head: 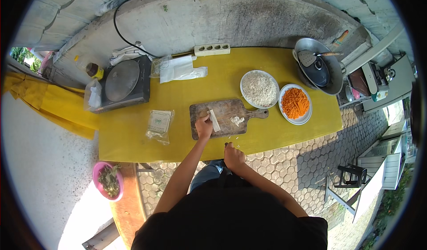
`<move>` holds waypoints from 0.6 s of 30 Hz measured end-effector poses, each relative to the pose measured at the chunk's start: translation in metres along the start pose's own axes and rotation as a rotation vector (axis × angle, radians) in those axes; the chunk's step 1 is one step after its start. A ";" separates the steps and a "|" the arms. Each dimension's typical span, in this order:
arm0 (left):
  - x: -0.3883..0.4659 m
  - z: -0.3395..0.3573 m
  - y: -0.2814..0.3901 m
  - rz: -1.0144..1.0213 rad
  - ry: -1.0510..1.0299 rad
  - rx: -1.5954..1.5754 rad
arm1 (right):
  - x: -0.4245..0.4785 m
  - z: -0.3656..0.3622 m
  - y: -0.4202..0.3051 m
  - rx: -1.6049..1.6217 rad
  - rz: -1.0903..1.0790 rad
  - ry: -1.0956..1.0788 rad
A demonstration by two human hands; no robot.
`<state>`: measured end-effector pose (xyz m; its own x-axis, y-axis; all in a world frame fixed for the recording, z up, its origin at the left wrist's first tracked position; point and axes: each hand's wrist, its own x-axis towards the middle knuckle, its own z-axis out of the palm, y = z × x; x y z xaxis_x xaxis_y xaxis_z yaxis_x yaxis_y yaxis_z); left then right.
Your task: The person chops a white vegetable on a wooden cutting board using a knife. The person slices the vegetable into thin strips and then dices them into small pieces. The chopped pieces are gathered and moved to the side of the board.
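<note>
On a worn wooden cutting board [220,129] lies a pale flat slab of food [215,121], perhaps tofu or tempeh. My left hand [203,127] grips its left side. Near the table's front edge, my right hand [234,156] is closed around a dark handle [226,144]; whatever it belongs to is mostly hidden. A small heap of white cut bits [237,120] rests toward the board's right end. Behind the board handle stands a plate of pale shreds [259,88]. To its right, another plate holds finely cut orange food [295,103], which looks like carrot.
A clear plastic packet [160,124] bearing print lies left of the board. Farther left is a stove [143,79] with a round lid [122,80]. White bags [181,70] and a power strip [212,49] line the back. A large metal wok [335,79] occupies the right end.
</note>
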<state>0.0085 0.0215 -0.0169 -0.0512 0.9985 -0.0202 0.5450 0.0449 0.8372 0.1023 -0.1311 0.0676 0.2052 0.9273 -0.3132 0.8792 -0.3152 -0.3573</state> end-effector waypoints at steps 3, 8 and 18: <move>0.000 0.002 -0.015 0.020 -0.033 0.027 | 0.001 -0.004 -0.008 -0.033 0.014 -0.057; 0.003 0.004 -0.014 0.025 -0.117 0.092 | 0.000 -0.001 -0.005 -0.079 -0.007 -0.024; 0.009 0.009 -0.018 -0.038 -0.168 0.073 | -0.019 -0.002 0.006 -0.034 -0.020 0.021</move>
<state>0.0054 0.0301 -0.0369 0.0643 0.9870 -0.1476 0.6051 0.0791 0.7922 0.1047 -0.1507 0.0733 0.1966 0.9374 -0.2875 0.8972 -0.2903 -0.3329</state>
